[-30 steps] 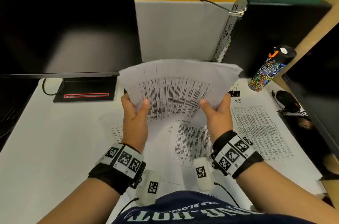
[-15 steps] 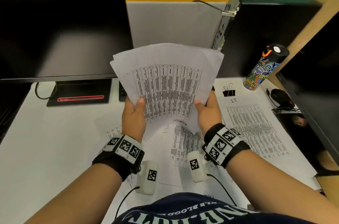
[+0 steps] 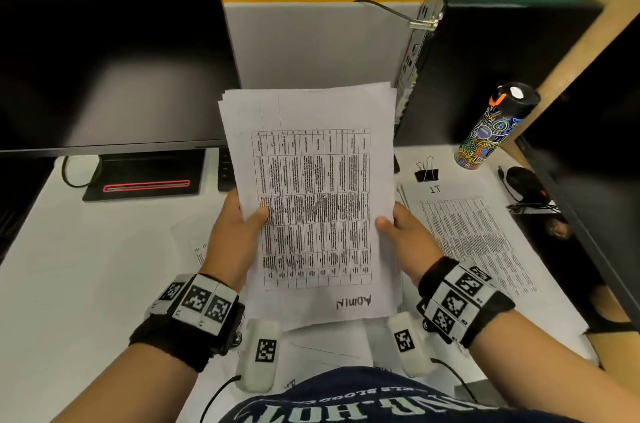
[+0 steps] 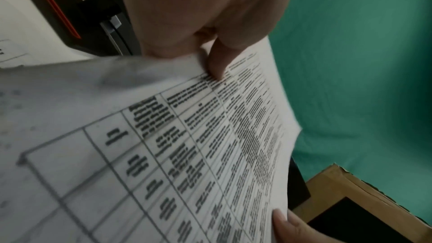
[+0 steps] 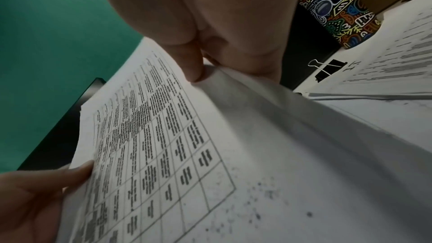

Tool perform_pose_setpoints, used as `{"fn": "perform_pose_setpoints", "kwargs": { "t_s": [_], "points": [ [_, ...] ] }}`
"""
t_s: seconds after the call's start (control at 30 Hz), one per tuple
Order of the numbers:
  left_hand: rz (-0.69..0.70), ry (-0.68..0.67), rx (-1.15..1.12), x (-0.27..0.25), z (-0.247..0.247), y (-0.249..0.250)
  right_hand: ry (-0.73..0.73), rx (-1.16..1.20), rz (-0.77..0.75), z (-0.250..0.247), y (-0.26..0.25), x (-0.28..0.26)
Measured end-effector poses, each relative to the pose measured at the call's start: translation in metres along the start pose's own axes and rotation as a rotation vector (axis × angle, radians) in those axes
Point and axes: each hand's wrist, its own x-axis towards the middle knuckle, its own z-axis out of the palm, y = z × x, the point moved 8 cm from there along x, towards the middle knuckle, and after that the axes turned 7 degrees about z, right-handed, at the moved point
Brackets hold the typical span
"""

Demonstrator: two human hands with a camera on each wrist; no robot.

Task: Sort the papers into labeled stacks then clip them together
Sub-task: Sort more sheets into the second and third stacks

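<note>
Head view: both hands hold a sheaf upright above the desk, its bottom edge just over the loose sheets lying there. The left hand grasps the left edge, thumb on the front, fingers hidden behind; the right hand does the same on the right edge. The edges look nearly flush, and "ADMIN", written upside down, sits at the bottom, so this is probably the Admin stack being squared up before clipping; an even grip on both sides keeps the pages from sliding apart. To the right lies the IT stack, flat on the desk, with a binder clip just beyond its far edge, ready to hand. A bottle stands further right, near a mouse. A monitor fills the left and a PC tower stands behind the sheaf

Left wrist view: the thumb presses the printed table of the top page, pinching the sheaf against the palm; the other hand's fingertip shows at the far edge

Right wrist view: the thumb clamps the near edge, and the left hand's fingers curl round the far edge. The clip and bottle show beyond, clear of the hands
</note>
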Motion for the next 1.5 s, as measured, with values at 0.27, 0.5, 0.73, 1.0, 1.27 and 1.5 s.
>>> {"fn": "perform_pose_setpoints", "kwargs": {
  "t_s": [0.27,0.5,0.73,1.0,1.27,1.5],
  "points": [
    [0.18,0.078,-0.067,-0.026,0.006,0.026,0.054,0.084,-0.161,-0.014,-0.011,-0.018],
    [0.187,0.088,-0.062,-0.033,0.01,0.025,0.044,0.1,-0.205,-0.016,-0.01,-0.018],
    [0.272,0.101,-0.084,-0.012,0.01,0.064,0.115,0.171,-0.398,-0.034,-0.068,-0.022],
    [0.154,0.097,-0.04,0.003,0.022,0.049,0.134,0.201,-0.417,-0.031,-0.08,-0.009],
    [0.098,0.071,0.055,0.003,0.024,0.041,0.133,0.194,-0.372,-0.048,-0.088,-0.001],
    [-0.02,0.041,-0.033,0.003,0.022,0.029,-0.024,0.013,-0.138,-0.045,-0.038,0.01]
  ]
}}
